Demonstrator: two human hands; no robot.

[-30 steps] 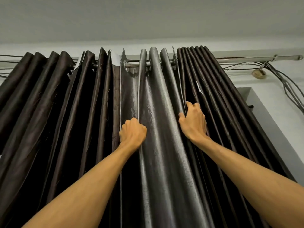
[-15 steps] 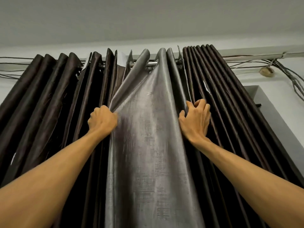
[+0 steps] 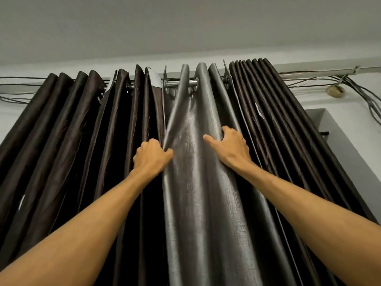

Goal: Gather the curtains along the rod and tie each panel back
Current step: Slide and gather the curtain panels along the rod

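On the left I see loose brown folds (image 3: 61,131) hanging from the rod (image 3: 177,84). I have the left hand (image 3: 151,157) in a fist, gripping the left edge of the grey curtain (image 3: 198,172). That curtain hangs between both hands, its length running down from the rod above. The right hand (image 3: 231,147) hooks its fingers round the curtain's right edge, thumb out on its face. Tight pleats (image 3: 268,110) stand just right of that hand. I judge the grey curtain must slide sideways along the rod toward them.

Dark glossy curtains (image 3: 198,182) in pleats on a metal rod (image 3: 179,84)
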